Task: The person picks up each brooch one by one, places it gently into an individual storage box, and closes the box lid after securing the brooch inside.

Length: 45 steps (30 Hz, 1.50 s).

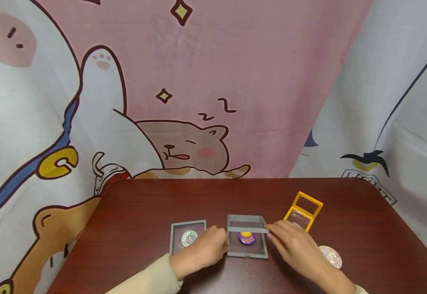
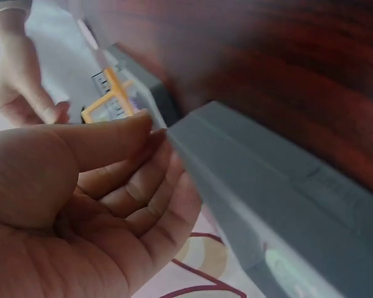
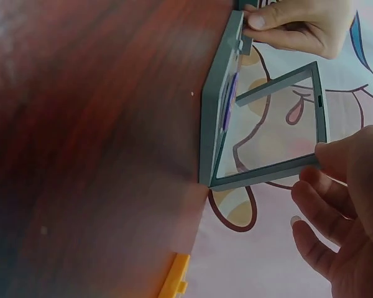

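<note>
Probably lid-closing: right hand (image 1: 296, 248) pinches half-raised lid (image 1: 247, 230) of gray case (image 1: 247, 256), midway between bench (image 1: 356, 228) side edges, purple badge (image 1: 247, 238) inside; left hand (image 1: 206, 247) sits at its left side, grip unclear; next likely calls for lowering, pressing flat.

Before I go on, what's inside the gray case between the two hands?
Inside the gray case lies a round purple badge with a yellow design. In the head view, the edge of the raised lid covers the badge's far edge; whatever is under the badge is hidden.
</note>
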{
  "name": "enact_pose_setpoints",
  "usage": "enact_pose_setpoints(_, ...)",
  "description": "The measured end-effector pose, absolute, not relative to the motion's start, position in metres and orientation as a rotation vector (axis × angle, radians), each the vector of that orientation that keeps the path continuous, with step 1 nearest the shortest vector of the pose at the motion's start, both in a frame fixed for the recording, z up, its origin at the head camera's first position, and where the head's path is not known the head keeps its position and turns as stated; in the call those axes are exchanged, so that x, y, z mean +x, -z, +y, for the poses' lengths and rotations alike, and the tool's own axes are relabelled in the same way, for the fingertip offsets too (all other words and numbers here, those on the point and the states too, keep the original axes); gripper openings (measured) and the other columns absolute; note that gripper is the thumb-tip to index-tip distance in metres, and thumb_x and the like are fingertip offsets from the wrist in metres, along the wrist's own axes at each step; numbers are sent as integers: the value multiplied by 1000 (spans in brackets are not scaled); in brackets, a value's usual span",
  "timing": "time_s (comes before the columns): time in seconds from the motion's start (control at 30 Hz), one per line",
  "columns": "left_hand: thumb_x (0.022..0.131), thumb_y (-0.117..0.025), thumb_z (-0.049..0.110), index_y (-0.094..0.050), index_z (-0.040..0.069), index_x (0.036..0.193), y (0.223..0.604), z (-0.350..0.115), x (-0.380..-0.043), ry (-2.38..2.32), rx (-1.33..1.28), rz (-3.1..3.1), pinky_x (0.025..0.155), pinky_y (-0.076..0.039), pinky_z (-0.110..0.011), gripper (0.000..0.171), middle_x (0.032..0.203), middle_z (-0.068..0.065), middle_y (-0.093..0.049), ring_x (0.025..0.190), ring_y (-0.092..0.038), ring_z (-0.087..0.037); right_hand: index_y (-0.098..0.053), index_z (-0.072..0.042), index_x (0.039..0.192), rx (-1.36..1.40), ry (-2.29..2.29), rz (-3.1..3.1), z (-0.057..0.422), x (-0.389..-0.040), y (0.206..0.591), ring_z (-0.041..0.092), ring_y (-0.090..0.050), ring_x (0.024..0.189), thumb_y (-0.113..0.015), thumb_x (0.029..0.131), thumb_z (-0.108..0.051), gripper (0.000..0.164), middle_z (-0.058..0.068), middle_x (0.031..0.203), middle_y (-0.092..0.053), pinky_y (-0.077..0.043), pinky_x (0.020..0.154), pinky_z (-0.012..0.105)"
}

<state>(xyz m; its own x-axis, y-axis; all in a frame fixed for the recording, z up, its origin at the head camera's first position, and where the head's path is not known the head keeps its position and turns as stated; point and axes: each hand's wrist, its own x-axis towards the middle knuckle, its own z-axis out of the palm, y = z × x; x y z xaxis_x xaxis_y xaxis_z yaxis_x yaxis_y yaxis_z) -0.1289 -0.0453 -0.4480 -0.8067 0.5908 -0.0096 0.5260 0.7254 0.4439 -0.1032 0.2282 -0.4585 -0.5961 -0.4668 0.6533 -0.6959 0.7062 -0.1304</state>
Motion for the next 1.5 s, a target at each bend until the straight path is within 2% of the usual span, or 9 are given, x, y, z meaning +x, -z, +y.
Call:
enact_pose_setpoints(0.13, 91, -74, -1, -59, 15, 56, 442, -49, -126, -735, 845, 2793, 44, -38, -17, 42, 50, 11, -45, 48, -37, 1, -74, -9, 109, 898, -501, -2296, 226, -101, 462, 10, -64, 86, -46, 113, -37, 40, -10, 97, -69, -51, 81, 36)
enact_pose_setpoints(0.3, 95, -58, -8, -42, 18, 61, 436, -52, -128, -916, 768, 2771, 43, -32, -19, 45, 54, 10, -35, 48, -32, -1, -74, -8, 108, 898, -492, -2286, 226, -97, 467, 11, -65, 86, -38, 114, -40, 48, -8, 96, -70, -51, 83, 38)
enact_pose_setpoints(0.4, 99, -54, -5, -41, 18, 64, 436, -53, -129, -986, 729, 2748, 46, -33, -21, 44, 55, 10, -32, 49, -32, -2, -74, -8, 109, 905, -492, -2290, 225, -94, 469, 12, -65, 86, -38, 114, -40, 49, -7, 96, -70, -52, 81, 37)
enact_pose_setpoints(0.6, 104, -56, 3, -50, 14, 66, 438, -52, -129, -1021, 700, 2740, 52, -43, -25, 41, 56, 7, -40, 52, -41, -5, -75, -9, 108, 907, -475, -2328, 224, -90, 471, 8, -66, 87, -36, 114, -41, 51, -9, 96, -71, -53, 82, 38)
enact_pose_setpoints(0.97, 103, -61, 10, -43, 19, 58, 443, -47, -123, -1066, 612, 2684, 43, -30, -22, 49, 49, 11, -36, 43, -35, -3, -74, -7, 103, 1007, -515, -2315, 222, -89, 477, 7, -65, 82, -34, 113, -39, 52, -7, 92, -71, -52, 78, 31)
enact_pose_setpoints(1.07, 100, -64, 10, -44, 20, 57, 444, -46, -121, -1054, 614, 2695, 43, -30, -23, 49, 48, 12, -36, 44, -36, -3, -74, -6, 103, 1040, -510, -2343, 223, -89, 478, 8, -65, 82, -39, 112, -36, 46, -7, 91, -70, -52, 77, 28)
enact_pose_setpoints(1.2, 98, -65, 7, -43, 20, 54, 446, -47, -119, -1042, 637, 2693, 42, -29, -22, 51, 47, 14, -34, 43, -35, -1, -73, -7, 103, 1078, -480, -2392, 222, -89, 479, 8, -65, 82, -72, 101, -16, 10, -7, 91, -70, -53, 74, 28)
enact_pose_setpoints(1.33, 98, -65, 4, -39, 21, 52, 447, -47, -119, -1014, 675, 2686, 42, -28, -20, 55, 46, 15, -31, 40, -30, 2, -72, -8, 102, 1094, -471, -2440, 221, -88, 479, 6, -63, 80, -87, 77, -1, 30, -9, 88, -67, -53, 72, 28)
enact_pose_setpoints(1.5, 97, -66, 3, -40, 21, 51, 449, -45, -119, -942, 705, 2699, 41, -29, -19, 55, 45, 15, -32, 39, -30, 3, -71, -10, 100, 1116, -468, -2471, 222, -88, 480, 4, -62, 77, -87, 77, 0, 29, -11, 85, -66, -53, 70, 30)
